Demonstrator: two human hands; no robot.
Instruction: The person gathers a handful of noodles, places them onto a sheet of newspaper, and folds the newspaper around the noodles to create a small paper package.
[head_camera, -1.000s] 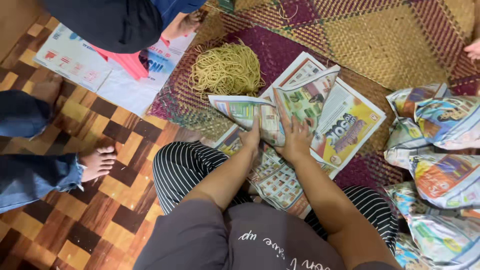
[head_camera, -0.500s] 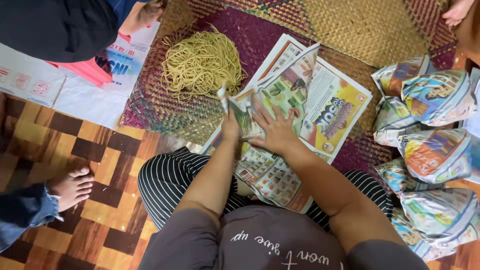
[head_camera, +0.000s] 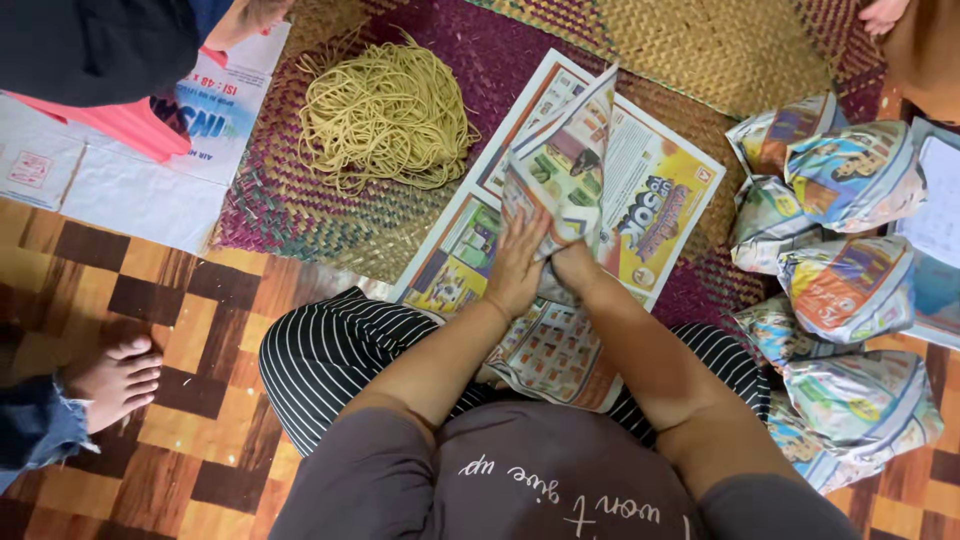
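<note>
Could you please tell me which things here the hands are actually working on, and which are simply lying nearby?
In hand:
- left hand pressing the folded newspaper sheet
- right hand tucked under its fold
- flat newspaper spread beneath

Lying about:
- pile of yellow noodles on the woven mat
- wrapped paper bundles
- white printed sack
- another person's bare foot

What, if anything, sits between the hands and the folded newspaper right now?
Nothing visible does. The left hand lies flat on the folded newspaper, and the right hand touches its lower edge. The noodles lie apart on the mat, and the parcels are off to the side.
</note>
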